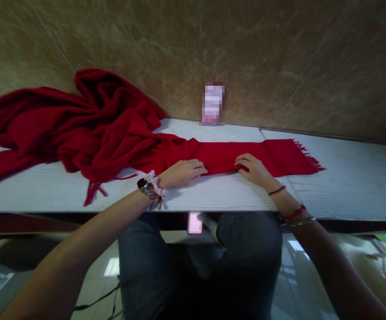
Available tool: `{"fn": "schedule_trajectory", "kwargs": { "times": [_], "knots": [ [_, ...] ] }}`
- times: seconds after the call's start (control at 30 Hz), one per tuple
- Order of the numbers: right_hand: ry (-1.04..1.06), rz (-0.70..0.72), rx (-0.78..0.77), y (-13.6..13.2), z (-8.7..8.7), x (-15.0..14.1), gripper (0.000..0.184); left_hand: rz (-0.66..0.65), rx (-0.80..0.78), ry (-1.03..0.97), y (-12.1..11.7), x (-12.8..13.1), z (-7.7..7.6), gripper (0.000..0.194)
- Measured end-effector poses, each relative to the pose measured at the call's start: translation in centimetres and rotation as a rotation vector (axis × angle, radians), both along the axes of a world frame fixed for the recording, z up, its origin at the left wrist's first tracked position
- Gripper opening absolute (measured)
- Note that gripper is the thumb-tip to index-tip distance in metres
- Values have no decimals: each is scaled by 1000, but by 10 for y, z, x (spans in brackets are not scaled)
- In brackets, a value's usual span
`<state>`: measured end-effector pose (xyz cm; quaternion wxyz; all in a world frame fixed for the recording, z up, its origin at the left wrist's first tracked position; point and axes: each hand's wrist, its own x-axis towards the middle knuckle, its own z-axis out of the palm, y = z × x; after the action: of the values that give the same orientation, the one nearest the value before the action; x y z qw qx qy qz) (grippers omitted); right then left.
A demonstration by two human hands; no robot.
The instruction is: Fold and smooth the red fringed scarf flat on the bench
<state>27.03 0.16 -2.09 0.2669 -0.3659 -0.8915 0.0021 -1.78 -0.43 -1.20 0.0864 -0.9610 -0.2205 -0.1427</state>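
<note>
2 bare hands, palms down at the near edge of a red scarf (224, 156), well apart from each other. Left hand (184, 172): fingers close together and slightly bent, tips on the cloth edge; can't tell if it's gripped or only pressed. Right hand (253, 171): fingers curved, thumb tucked under, tips at the same edge; pinch or light touch, can't tell. Scarf lies right under the fingertips and just beyond, long axis running left to right across the person, roughly parallel to the table edge. Flat strip between and past the hands; right hand is nearer the fringed end (308, 158), which spreads out to its right. Left hand is nearer the bunched part (106, 129), a loose heap of folds off to the left and farther back, touching the wall, with 1 tail going out of view at left. More fringe hangs loose from the heap toward the near side. Surface: white wood-grain tabletop (349, 178), narrow, with a seam toward the right. Behind it, brown marbled wall (279, 58); 1 blurred-out object (213, 104) at its foot, identity unclear. Below: jeans (252, 235), shiny tiled floor (91, 284), dark strap (99, 300) at lower left.
</note>
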Motion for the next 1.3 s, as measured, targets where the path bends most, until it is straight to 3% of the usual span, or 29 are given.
{"fn": "schedule_trajectory", "kwargs": {
  "times": [1.03,1.23,1.3],
  "knots": [
    [53,-33,5,2,3,4,19,7,-60,-18,0,2,0,25],
    [16,55,-52,2,5,5,23,-133,-134,-58,-2,1,-1,33],
    [-7,87,-71,1,8,5,24,-114,-156,-44,-2,0,-3,35]
  ]
}}
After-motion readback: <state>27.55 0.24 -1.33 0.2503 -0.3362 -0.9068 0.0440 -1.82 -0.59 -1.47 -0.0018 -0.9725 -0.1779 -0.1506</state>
